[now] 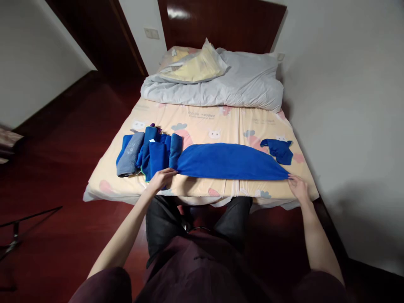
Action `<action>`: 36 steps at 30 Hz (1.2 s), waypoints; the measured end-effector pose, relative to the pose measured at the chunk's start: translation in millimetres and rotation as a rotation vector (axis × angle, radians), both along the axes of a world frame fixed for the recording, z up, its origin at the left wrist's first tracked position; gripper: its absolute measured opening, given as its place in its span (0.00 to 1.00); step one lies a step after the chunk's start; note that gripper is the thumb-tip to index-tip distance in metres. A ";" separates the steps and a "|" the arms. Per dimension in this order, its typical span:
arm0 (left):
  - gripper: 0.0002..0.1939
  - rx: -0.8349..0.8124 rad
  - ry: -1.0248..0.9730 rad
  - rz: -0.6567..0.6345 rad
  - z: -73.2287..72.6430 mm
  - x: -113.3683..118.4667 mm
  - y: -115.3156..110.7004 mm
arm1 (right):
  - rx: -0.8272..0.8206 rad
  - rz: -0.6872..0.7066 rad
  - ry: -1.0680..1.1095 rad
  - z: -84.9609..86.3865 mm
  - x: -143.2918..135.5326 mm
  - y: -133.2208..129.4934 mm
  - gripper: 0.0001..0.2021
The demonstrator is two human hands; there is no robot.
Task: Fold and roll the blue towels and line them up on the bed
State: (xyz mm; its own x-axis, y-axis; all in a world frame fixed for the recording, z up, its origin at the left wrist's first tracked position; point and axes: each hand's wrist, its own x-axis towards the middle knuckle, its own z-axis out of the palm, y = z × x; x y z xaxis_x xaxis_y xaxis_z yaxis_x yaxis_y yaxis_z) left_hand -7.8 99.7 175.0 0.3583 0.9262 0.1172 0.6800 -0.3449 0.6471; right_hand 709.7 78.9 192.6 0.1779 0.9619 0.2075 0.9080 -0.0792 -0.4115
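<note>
A long blue towel point(232, 161) is stretched sideways between my two hands over the near part of the bed. My left hand point(162, 179) is closed on its left end, close beside a group of rolled and folded towels. My right hand point(298, 187) pinches the right end, near the bed's right edge. In the group at the left are a grey towel roll point(131, 155) and several blue towels point(158, 158), some upright against each other. A small crumpled blue cloth point(279, 150) lies beyond my right hand.
The bed point(202, 122) has a cream sheet with rabbit and carrot prints. At its head lie a folded grey quilt point(252, 78) and a pale yellow pillow or cloth point(202, 65). A wall point(356, 126) stands close on the right. A dark thin-legged stand point(15, 235) is on the floor at left.
</note>
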 end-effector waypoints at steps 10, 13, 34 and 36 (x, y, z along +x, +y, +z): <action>0.15 -0.045 0.454 -0.116 -80.8 27.0 -12.6 | -0.280 0.034 -0.314 -110.2 -10.4 -31.4 0.09; 0.16 -0.033 0.496 -0.170 -88.3 27.2 -15.3 | -0.226 0.198 -0.387 -111.4 -22.7 -31.1 0.12; 0.26 0.202 0.200 -0.005 -53.4 169.2 45.6 | 0.057 0.320 0.032 -60.8 -262.5 73.0 0.24; 0.27 0.188 0.180 0.024 -73.5 185.7 48.5 | 0.041 0.392 0.059 -78.0 -317.4 76.7 0.25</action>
